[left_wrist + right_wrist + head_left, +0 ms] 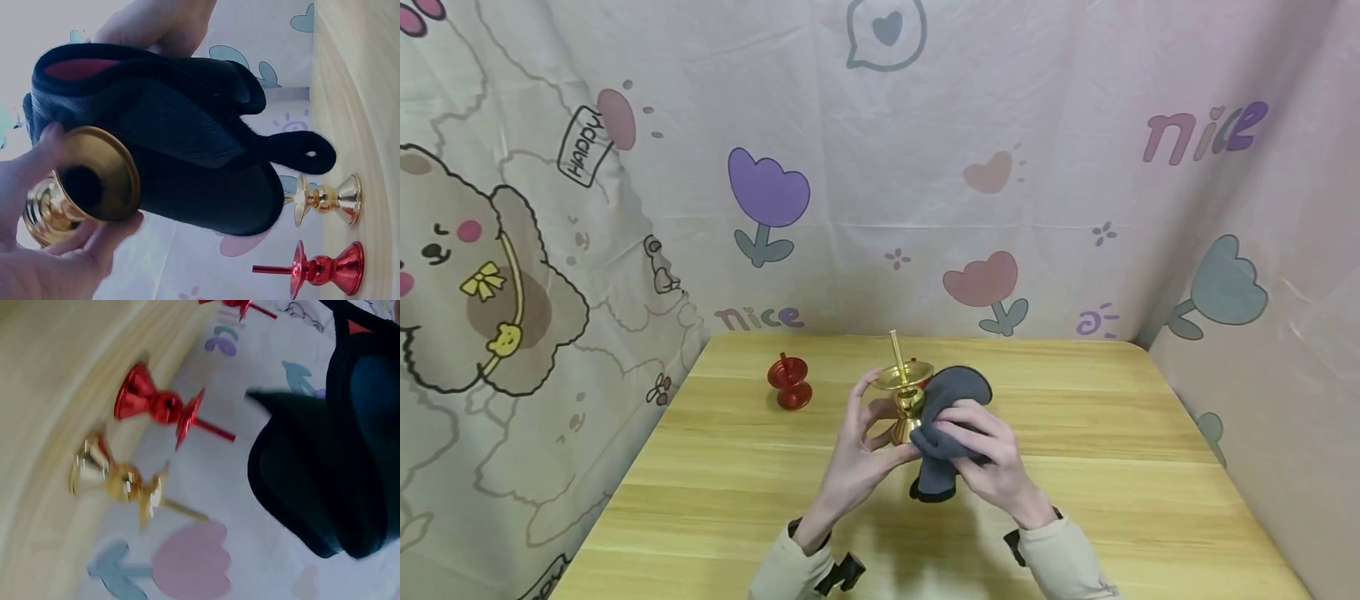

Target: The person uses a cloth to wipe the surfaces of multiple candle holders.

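My left hand (pixel 857 458) grips a gold candle holder (pixel 908 400) low on its body, above the table, with its thin rod and dish upward. In the left wrist view the hollow underside of its flared base (pixel 103 178) faces the camera, with thumb and fingers around it. My right hand (pixel 988 454) grips a folded dark grey cloth (pixel 951 400) with black edging, bunched against the holder's right side. A hanging loop (pixel 306 152) and a bit of red inner side show on the cloth in the left wrist view. The right hand's palm is hidden.
A red candle holder (pixel 790 383) stands at the table's back left. Behind my hands, a second red candle holder (pixel 165 406) and another gold one (pixel 125 481) stand side by side. The wooden table (pixel 1112 467) meets a printed cloth backdrop (pixel 865 275) at its far edge.
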